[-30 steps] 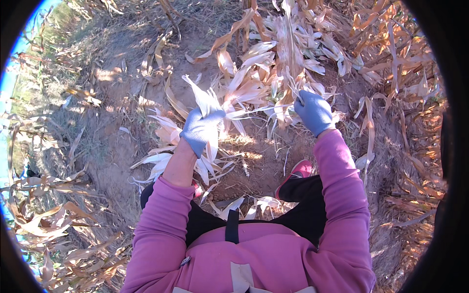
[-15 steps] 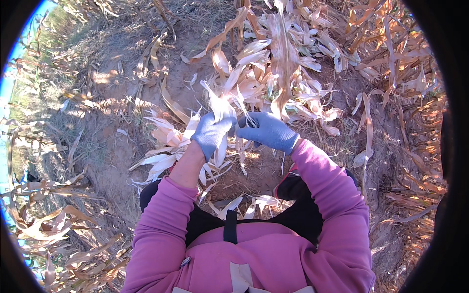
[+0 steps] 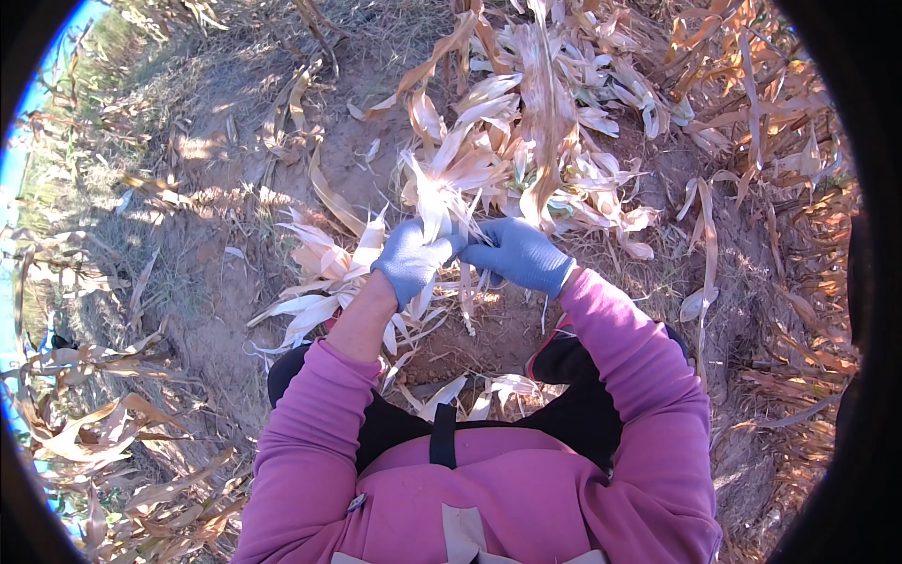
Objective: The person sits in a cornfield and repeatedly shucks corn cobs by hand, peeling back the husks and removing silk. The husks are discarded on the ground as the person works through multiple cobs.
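My left hand (image 3: 410, 260), in a blue-grey knit glove, is closed around a bunch of pale dry corn husk (image 3: 437, 202), whose leaves fan out above the fingers. My right hand (image 3: 526, 256), gloved alike, meets it from the right. Its thumb and fingers pinch thin strips at the base of the bunch. Whether an ear is inside the husk cannot be seen, as the gloves cover that part. Just beyond both hands lies a heap of stripped husks (image 3: 592, 179) on the soil.
More loose husks (image 3: 324, 258) lie left of my left hand. A long dry corn leaf (image 3: 550, 103) hangs over the heap. Standing dry stalks (image 3: 799, 235) line the right side, with others at the lower left (image 3: 103, 432). My dark shoe (image 3: 554, 357) rests below my right hand.
The husk in my left hand has turned from one upright pointed leaf into a spread fan. Both hands have come closer together and now touch; the arms have barely shifted.
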Available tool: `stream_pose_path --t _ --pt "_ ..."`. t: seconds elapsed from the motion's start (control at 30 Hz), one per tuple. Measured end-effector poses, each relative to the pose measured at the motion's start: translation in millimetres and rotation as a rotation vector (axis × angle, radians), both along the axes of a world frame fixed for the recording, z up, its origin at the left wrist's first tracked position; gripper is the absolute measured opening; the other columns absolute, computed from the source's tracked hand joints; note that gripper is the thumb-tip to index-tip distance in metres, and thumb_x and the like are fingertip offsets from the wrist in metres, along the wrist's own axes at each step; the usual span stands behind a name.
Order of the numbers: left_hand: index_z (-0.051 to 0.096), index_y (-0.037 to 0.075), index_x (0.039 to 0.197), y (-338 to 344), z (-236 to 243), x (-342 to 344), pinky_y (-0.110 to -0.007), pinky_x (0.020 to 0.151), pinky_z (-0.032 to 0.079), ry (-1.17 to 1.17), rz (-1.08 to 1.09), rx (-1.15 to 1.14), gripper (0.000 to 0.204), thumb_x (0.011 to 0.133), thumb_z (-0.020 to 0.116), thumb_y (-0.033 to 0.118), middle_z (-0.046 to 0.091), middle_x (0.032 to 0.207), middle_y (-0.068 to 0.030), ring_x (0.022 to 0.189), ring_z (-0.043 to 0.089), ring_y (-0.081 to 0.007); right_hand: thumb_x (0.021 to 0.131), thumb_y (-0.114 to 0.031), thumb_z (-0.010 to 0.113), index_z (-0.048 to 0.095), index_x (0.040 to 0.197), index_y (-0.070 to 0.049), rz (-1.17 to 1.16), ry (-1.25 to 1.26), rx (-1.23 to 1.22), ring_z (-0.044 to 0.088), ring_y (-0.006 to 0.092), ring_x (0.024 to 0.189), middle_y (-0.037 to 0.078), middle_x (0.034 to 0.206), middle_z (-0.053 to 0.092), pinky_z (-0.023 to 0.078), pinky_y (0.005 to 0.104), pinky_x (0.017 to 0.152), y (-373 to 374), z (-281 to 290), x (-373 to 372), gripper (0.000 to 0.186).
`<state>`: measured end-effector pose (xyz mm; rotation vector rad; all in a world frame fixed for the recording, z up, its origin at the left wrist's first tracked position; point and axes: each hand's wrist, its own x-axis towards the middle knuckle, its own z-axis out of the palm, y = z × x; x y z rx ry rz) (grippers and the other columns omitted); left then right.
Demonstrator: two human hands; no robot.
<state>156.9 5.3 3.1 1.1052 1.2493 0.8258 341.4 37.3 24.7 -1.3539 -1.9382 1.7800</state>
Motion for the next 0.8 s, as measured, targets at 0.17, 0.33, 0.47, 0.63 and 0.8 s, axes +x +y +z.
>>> stream_pose_path --t 0.17,0.33,0.47,0.63,0.8 --pt "0.063 0.001 0.095 1.1 -10.5 -6.6 -0.027 0.065 0.047 -0.006 0.001 0.002 0.012 0.083 0.062 0.004 0.061 0.081 -0.0028 0.072 0.057 -0.0119 0.084 -0.027 0.066 0.066 0.094 -0.001 -0.064 0.043 -0.040 0.058 0.0104 0.054 0.004 0.067 0.061 0.050 0.0269 0.053 0.4 0.6 0.6 0.028" --pt "0.064 0.000 0.098 0.8 -8.7 -6.2 -0.028 0.066 0.046 0.169 -0.049 0.042 0.017 0.083 0.064 0.007 0.063 0.084 -0.0034 0.073 0.057 -0.0118 0.083 -0.029 0.068 0.066 0.091 -0.001 -0.063 -0.017 0.051 0.058 0.0113 0.054 0.005 0.067 0.063 0.050 0.0281 0.054 1.9 -0.5 1.7 0.030" --pt "0.063 -0.001 0.097 1.0 -4.5 -5.5 -0.031 0.066 0.045 0.291 -0.104 0.018 0.020 0.084 0.063 0.014 0.064 0.080 -0.0069 0.071 0.055 -0.0133 0.082 -0.031 0.067 0.066 0.088 -0.001 -0.058 -0.024 0.098 0.059 0.0118 0.054 0.006 0.064 0.062 0.049 0.0300 0.054 -0.2 -1.8 1.8 0.031" --pt "0.063 -0.002 0.096 -2.8 -22.0 -5.6 -0.032 0.067 0.045 0.187 -0.093 0.057 0.022 0.085 0.062 0.017 0.063 0.077 -0.0082 0.071 0.054 -0.0131 0.080 -0.030 0.065 0.066 0.089 -0.002 -0.009 -0.054 0.241 0.062 0.0210 0.058 0.011 0.066 0.063 0.049 0.0342 0.059 0.1 -5.8 2.2 0.029" --pt "0.062 0.000 0.100 -7.2 -6.6 -2.5 -0.029 0.069 0.045 0.017 -0.034 0.115 0.021 0.086 0.063 0.017 0.062 0.085 -0.0030 0.076 0.054 -0.0102 0.078 -0.031 0.062 0.065 0.083 -0.004 -0.059 -0.173 0.449 0.062 0.0331 0.062 0.016 0.069 0.063 0.049 0.0400 0.062 2.5 -16.6 6.8 0.027"
